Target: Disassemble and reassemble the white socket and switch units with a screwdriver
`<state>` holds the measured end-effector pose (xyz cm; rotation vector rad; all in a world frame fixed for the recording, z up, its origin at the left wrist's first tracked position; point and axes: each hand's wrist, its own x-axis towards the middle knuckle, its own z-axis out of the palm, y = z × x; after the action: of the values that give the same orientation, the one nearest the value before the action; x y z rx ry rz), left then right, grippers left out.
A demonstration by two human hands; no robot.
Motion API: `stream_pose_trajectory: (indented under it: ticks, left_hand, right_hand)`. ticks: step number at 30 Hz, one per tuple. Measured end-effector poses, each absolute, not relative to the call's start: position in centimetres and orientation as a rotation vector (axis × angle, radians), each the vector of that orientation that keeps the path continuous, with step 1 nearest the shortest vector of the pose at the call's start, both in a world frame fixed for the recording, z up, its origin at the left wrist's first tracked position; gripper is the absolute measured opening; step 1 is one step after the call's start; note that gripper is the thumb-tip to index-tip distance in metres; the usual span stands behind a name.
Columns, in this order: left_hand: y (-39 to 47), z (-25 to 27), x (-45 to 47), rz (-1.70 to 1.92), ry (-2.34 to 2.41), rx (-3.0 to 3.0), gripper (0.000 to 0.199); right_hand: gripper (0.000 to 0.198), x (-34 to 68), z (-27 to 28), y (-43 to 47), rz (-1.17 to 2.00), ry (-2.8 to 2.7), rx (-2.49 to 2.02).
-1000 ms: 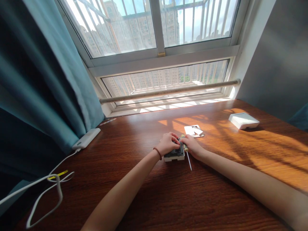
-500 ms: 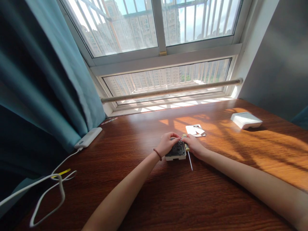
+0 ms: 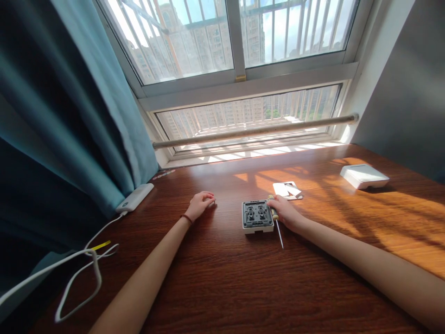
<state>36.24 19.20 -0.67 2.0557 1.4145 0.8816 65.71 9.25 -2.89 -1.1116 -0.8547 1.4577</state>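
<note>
On the table lies a wall switch [image 3: 257,214], its dark inner frame with two switch mechanisms facing up in a white box. My right hand [image 3: 283,211] is closed around a screwdriver [image 3: 274,214] at the switch's right edge, the metal shaft pointing toward me. Left of the switch and apart from it, my left hand [image 3: 200,204] is low over the table. Its fingers pinch a small, thin, dark piece that looks like a screw [image 3: 214,202]. Behind my right hand lie a white cover frame and loose white plates [image 3: 288,189].
A white box-like switch [image 3: 364,175] stands at the right of the wooden table [image 3: 222,278]. At the left, a white power bank [image 3: 135,198] with a white cable [image 3: 100,227] lies by the blue curtain [image 3: 114,116]. A window with a rail [image 3: 257,131] rises behind.
My left hand has moved left, away from the switch, with the small piece in its fingers. The switch's inside now shows fully. My right hand stays beside it with the screwdriver.
</note>
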Motion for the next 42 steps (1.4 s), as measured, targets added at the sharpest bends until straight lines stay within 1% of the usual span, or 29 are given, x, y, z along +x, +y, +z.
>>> stream_pose_trajectory:
  ticks: [5,12,25,42]
  left_hand:
    - [20.4,-1.8,33.0,0.830,1.423,2.090,0.017]
    - [20.7,-3.2,32.9,0.843,1.505,2.120,0.014]
    - [20.7,-4.0,32.7,0.925,1.575,2.199,0.015]
    - [20.3,-3.8,33.1,0.772,1.754,2.297,0.019]
  right_hand:
    - [0.015,65.8,-2.9,9.2,1.449,-0.852,-1.111]
    - [0.015,66.0,-3.2,9.1,1.451,-0.848,-1.137]
    - [0.013,65.7,-2.5,8.7,1.437,-0.853,-1.149]
    - [0.014,66.0,-3.2,9.0,1.464,-0.849,-1.112]
